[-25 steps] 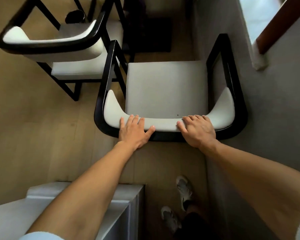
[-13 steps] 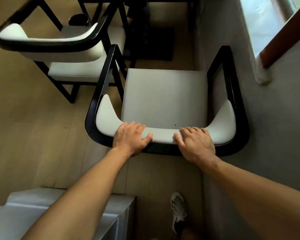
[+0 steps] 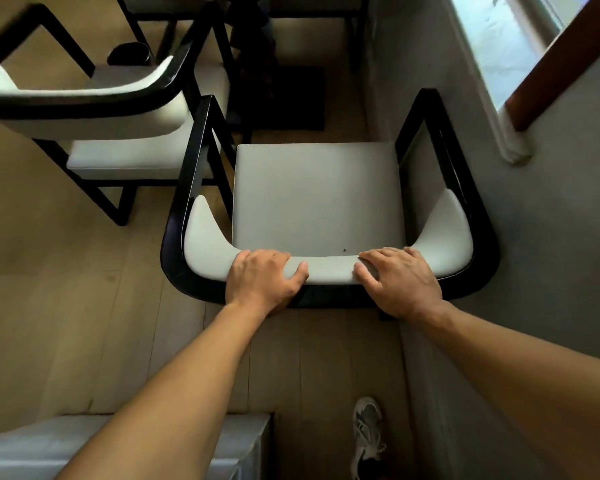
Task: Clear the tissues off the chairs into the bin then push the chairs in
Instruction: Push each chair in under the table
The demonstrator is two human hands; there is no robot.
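Observation:
A black-framed chair with a white seat (image 3: 317, 199) stands right below me, its curved white backrest nearest. My left hand (image 3: 262, 280) grips the backrest left of centre, fingers curled over the top. My right hand (image 3: 397, 280) grips it right of centre, fingers spread on the padding. The seat shows no tissue. A second, matching chair (image 3: 94, 109) stands at the upper left; its seat shows no tissue either. A dark round bin (image 3: 129, 53) sits on the floor beyond that chair.
A grey wall (image 3: 551, 254) runs close along the chair's right side, with a window (image 3: 499, 39) above. A dark table base (image 3: 274, 84) stands ahead of the chair. A white cabinet top (image 3: 32, 448) lies at the lower left. My shoe (image 3: 368, 434) is on the wood floor.
Both hands stayed on the backrest, and the left fingers have curled tighter over it. The chair has slid toward the table, and I have stepped forward behind it.

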